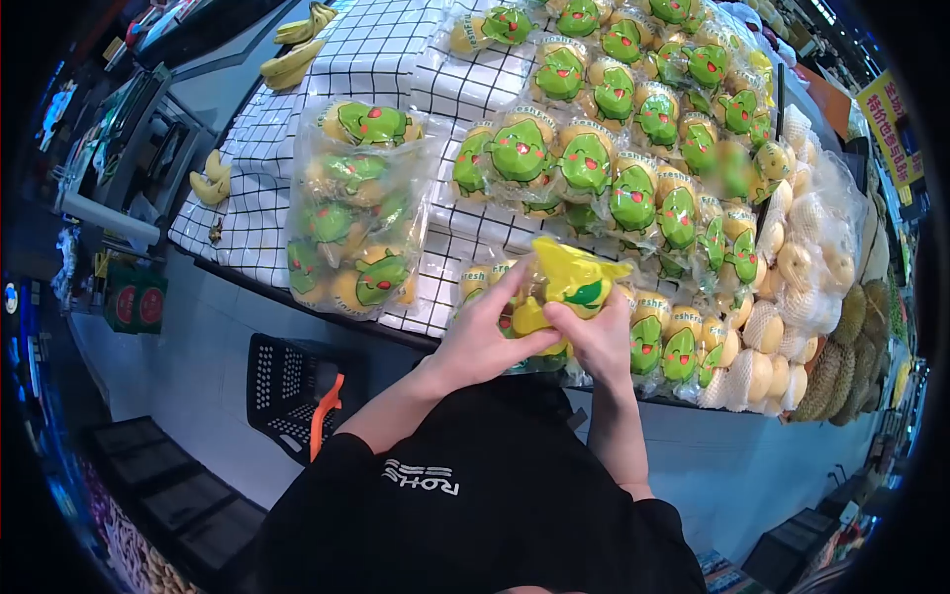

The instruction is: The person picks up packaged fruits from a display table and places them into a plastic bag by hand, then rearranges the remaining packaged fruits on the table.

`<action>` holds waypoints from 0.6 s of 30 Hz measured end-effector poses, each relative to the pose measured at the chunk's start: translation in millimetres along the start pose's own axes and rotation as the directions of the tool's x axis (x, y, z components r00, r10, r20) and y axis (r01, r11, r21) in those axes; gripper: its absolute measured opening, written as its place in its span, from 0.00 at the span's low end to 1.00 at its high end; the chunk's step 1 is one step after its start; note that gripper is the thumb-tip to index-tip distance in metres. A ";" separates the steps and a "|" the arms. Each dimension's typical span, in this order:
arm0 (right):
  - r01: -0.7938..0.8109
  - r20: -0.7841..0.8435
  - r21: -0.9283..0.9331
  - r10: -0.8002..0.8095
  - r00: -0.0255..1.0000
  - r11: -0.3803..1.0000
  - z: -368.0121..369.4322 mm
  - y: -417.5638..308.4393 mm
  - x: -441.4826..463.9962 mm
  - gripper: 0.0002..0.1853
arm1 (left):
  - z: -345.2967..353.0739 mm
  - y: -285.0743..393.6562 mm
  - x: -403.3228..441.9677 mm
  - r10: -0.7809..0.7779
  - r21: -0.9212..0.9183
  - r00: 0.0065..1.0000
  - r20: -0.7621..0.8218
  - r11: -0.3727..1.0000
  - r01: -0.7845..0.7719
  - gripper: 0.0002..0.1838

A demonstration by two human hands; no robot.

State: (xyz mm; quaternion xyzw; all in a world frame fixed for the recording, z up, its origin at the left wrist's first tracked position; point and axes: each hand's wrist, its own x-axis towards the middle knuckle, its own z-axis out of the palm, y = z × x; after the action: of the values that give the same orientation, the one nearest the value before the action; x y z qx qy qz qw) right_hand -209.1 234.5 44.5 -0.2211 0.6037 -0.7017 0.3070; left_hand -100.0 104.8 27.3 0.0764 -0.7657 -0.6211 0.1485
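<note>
Both my hands are at the front edge of the fruit display, around a yellow plastic package (579,282) with a green leaf print. My left hand (485,332) holds its left side, fingers curled and thumb pointing inward. On the right side, my right hand (599,332) grips the package with its thumb on the front. Beneath and behind them lie round fruits in clear bags with green cartoon prints (633,198). A large clear bag (361,213) with several such packs rests on the checkered cloth (460,223) to the left.
Bananas (292,64) lie at the back left, more (211,180) at the left edge. Fruits in white foam nets (762,376) and durians (841,361) are at the right. A black basket (287,391) with an orange handle (325,416) stands on the floor at left.
</note>
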 end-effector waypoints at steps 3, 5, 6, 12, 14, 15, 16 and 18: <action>-0.034 0.028 -0.281 0.044 0.999 0.959 28.8 9.4 2.2 0.24 | -13.4 -20.8 -32.3 -0.066 -0.331 0.991 -0.118 0.943 0.023 0.43; -0.054 -0.006 -0.315 0.055 0.998 0.948 46.9 20.3 5.0 0.24 | -24.6 -28.6 -38.6 -0.100 -0.387 0.988 -0.118 0.921 0.046 0.42; -0.069 -0.018 -0.317 0.067 0.998 0.946 53.6 24.9 7.8 0.24 | -30.5 -31.9 -39.4 -0.121 -0.438 0.983 -0.137 0.898 0.050 0.41; -0.136 -0.080 -0.434 0.113 0.990 0.891 82.1 36.9 17.6 0.27 | -74.3 -68.6 -45.1 -0.325 -0.726 0.934 0.149 0.605 0.326 0.28; -0.072 -0.086 -0.701 0.016 0.996 0.709 86.7 36.1 26.6 0.27 | -68.5 -84.6 -51.7 -0.435 -0.732 0.888 0.153 0.554 0.397 0.26; -0.061 -0.095 -0.735 -0.014 0.995 0.676 89.6 38.9 30.9 0.27 | -64.4 -80.9 -55.1 -0.436 -0.687 0.897 0.074 0.629 0.363 0.24; -0.051 -0.104 -0.768 -0.045 0.994 0.639 92.4 42.2 34.8 0.27 | -64.2 -86.5 -59.3 -0.356 -0.545 0.934 -0.018 0.787 0.289 0.25; -0.034 -0.099 -0.805 -0.078 0.992 0.592 97.0 52.0 42.0 0.27 | -71.4 -83.3 -69.5 -0.251 -0.140 0.950 -0.185 0.964 0.228 0.27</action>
State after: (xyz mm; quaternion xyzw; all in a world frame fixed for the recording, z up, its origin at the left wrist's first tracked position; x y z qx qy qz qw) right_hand -164.4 131.9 7.7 -0.2997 0.8704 -0.3693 0.1274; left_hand -16.9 41.5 -49.9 0.2226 -0.6941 -0.6673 0.1529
